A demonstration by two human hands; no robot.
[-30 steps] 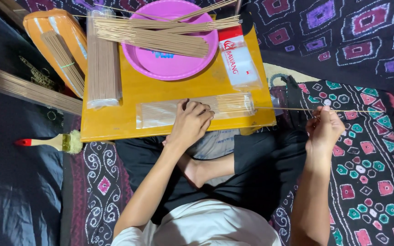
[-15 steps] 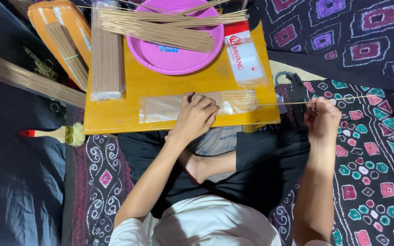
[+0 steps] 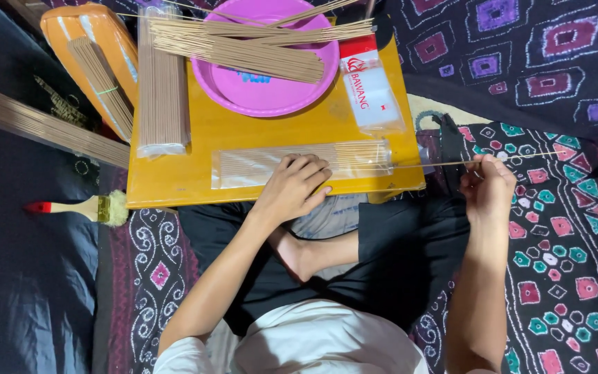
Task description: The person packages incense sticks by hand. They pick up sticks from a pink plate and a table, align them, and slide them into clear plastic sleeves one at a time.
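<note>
Left hand: the left hand [image 3: 297,184] lies in the middle of the frame. It presses flat, fingers spread a little, on a clear bag of sticks [image 3: 299,163]. It is not gripping anything.
Right hand: the right hand [image 3: 487,185] is at the right of the frame, off the board. It pinches one thin stick [image 3: 451,163] between its fingers.
Thin stick: it lies sideways. Its left end is at the open mouth of the clear bag, and its right end pokes out past the hand.
Clear bag: it lies long and flat on the near edge of the yellow board [image 3: 195,183], in the middle of the frame.
Pink plate: the pink plate [image 3: 257,93] sits at the top middle of the board. A loose pile of sticks [image 3: 243,48] lies across it.
Other packs: a wrapped bundle of sticks [image 3: 162,90] lies on the left part of the board. A small red and white packet [image 3: 369,86] lies just right of the plate.
Orange tray: the orange tray [image 3: 88,52] is in the upper left, with sticks in it.
Brush: a brush with a red handle [image 3: 81,208] lies at the left, just off the board.
Floor: a dark patterned cloth [image 3: 562,228] is under the right hand.
</note>
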